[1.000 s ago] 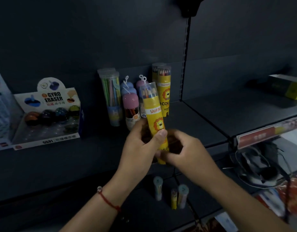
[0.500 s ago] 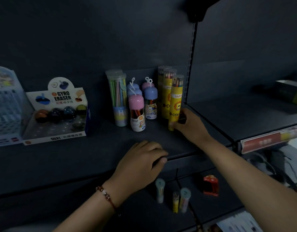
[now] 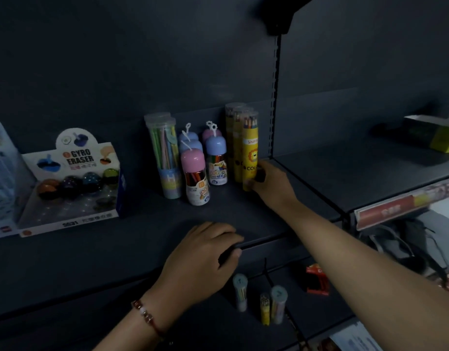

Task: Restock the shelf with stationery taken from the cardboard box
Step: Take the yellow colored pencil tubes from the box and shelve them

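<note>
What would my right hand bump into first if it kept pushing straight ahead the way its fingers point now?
Your right hand already grips the front yellow pencil tube. Pushing on, that tube would likely meet the yellow tubes behind it, then the shelf's back panel; depth is hard to judge.

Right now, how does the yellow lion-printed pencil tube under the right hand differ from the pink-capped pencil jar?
The yellow lion-printed pencil tube is taller, slimmer and flat-topped; the pink-capped pencil jar is short with a domed cap. The right hand grips the tube; the jar stands untouched. Both stand upright.
</note>
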Demonstrator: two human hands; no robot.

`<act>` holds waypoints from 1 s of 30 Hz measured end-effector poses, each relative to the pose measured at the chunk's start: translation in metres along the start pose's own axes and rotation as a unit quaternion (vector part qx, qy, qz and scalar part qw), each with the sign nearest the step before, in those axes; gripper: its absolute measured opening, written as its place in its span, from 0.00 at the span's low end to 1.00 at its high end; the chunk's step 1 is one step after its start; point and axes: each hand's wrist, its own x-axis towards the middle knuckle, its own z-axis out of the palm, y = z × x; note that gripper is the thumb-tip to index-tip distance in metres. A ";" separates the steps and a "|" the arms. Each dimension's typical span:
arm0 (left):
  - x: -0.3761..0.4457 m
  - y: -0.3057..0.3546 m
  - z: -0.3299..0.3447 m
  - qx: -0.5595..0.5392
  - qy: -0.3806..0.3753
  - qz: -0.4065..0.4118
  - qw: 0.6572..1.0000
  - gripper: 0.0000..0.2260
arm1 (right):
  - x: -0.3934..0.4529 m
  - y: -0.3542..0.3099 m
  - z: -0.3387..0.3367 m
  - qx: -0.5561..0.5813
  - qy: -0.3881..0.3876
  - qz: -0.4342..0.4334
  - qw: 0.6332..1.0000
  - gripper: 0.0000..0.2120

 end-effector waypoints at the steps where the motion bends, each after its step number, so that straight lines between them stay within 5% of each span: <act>1: 0.000 0.000 0.000 -0.002 0.002 -0.001 1.000 0.15 | 0.001 0.000 0.000 -0.004 -0.002 0.002 1.000 0.21; 8: -0.005 -0.001 -0.007 -0.101 -0.007 0.028 0.994 0.14 | -0.046 -0.025 -0.016 0.016 0.002 0.021 1.000 0.29; 12: -0.022 0.004 -0.017 -0.204 -0.034 0.097 0.973 0.12 | -0.173 -0.030 -0.043 -0.033 0.041 -0.006 0.999 0.21; 16: -0.071 0.028 -0.004 -0.235 -0.134 0.189 0.944 0.12 | -0.329 -0.019 -0.050 -0.095 -0.013 0.043 0.994 0.19; 19: -0.119 0.066 0.022 -0.277 -0.243 0.234 0.900 0.12 | -0.449 -0.008 -0.044 -0.104 -0.023 0.133 0.985 0.20; 23: -0.182 0.130 0.071 -0.312 -0.353 0.284 0.835 0.13 | -0.601 -0.015 -0.018 -0.103 0.064 0.280 0.952 0.21; 30: -0.301 0.272 0.139 -0.286 -0.526 0.414 0.686 0.15 | -0.812 -0.052 0.021 -0.048 0.236 0.531 0.813 0.19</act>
